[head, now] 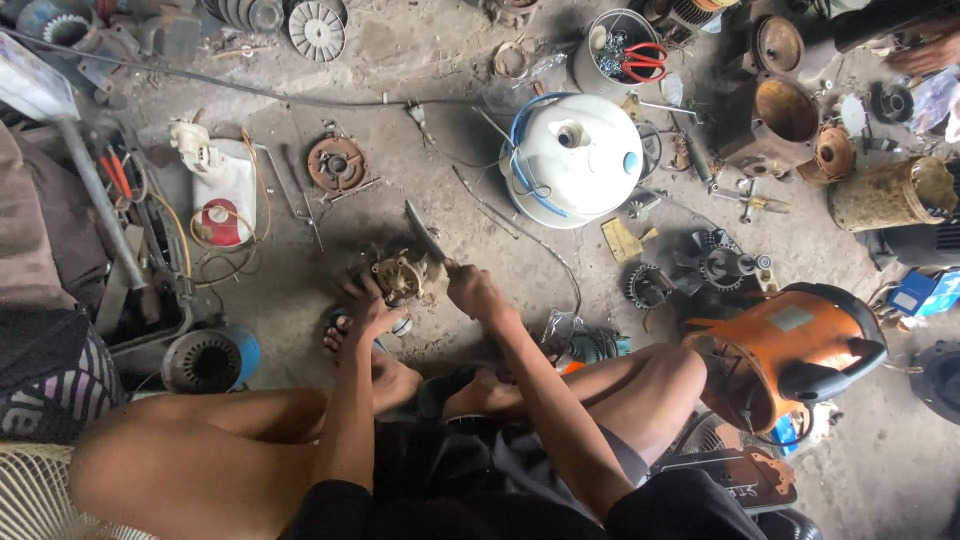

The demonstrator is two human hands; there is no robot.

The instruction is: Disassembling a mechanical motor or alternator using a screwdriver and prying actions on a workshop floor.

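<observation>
Here the left hand (368, 305) was closed around the lower side of a small motor housing (400, 278), a rusty, brass-coloured casting with a round central opening, holding it just off the concrete floor (420, 60) in front of the person's bare feet. The right hand (473, 290) was clenched on the handle of a flat metal blade (424, 235), whose tip angled up and away while its lower end met the housing's right edge. The housing therefore sat between both hands, touching the left and met by the tool from the right.

In judgement, the housing would handle as stiff, fairly heavy for its size, gritty rather than slippery, and not fragile; the outer rim appeared the soundest place to take hold.

Further out, a white domed tank (572, 160) with a blue hose stood well beyond the blade. An orange pump casing (785, 350) lay by the right knee. A round rusted plate (336, 164) and a white appliance part (225, 192) lay to the left, and a bucket holding red-handled pliers (628, 50) stood at the far edge.
</observation>
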